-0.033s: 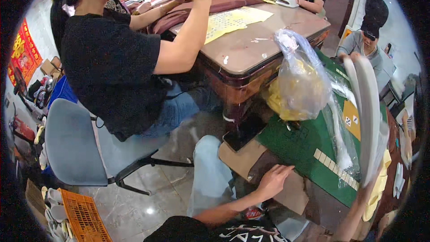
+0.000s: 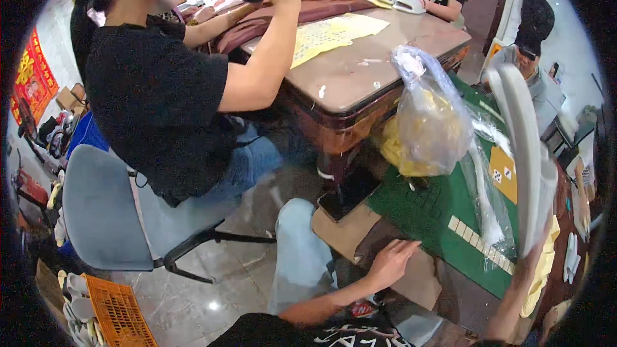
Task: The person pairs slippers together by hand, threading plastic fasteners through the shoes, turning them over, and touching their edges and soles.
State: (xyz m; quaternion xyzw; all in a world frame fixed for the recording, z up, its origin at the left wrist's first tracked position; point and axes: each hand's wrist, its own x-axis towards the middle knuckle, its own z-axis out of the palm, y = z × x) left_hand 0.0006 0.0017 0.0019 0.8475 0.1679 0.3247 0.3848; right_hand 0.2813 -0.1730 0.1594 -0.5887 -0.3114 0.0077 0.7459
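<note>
A pair of pale grey slippers [image 2: 528,160] stands upright in the air at the right, soles toward the middle, somewhat blurred. My right forearm [image 2: 514,299] rises to their lower end and holds them up; the fingers are hidden behind them. My left hand [image 2: 391,265] lies over brown cardboard [image 2: 416,279], fingers stretched out and empty, tips by the edge of a green mat [image 2: 411,202]. On that mat rests a knotted clear bag [image 2: 434,125] with yellow contents. Between bag and slippers stretches a crumpled clear plastic sleeve [image 2: 486,202].
A dark phone [image 2: 349,198] lies ahead of my left hand. Yellow slippers [image 2: 543,276] lie at the right edge. A seated person in black [image 2: 157,103] is at the left by a brown table [image 2: 347,77]. An orange crate [image 2: 122,308] stands on the floor.
The view has shifted slightly, and the slippers have moved a little with my right arm. My left hand stays in the same place.
</note>
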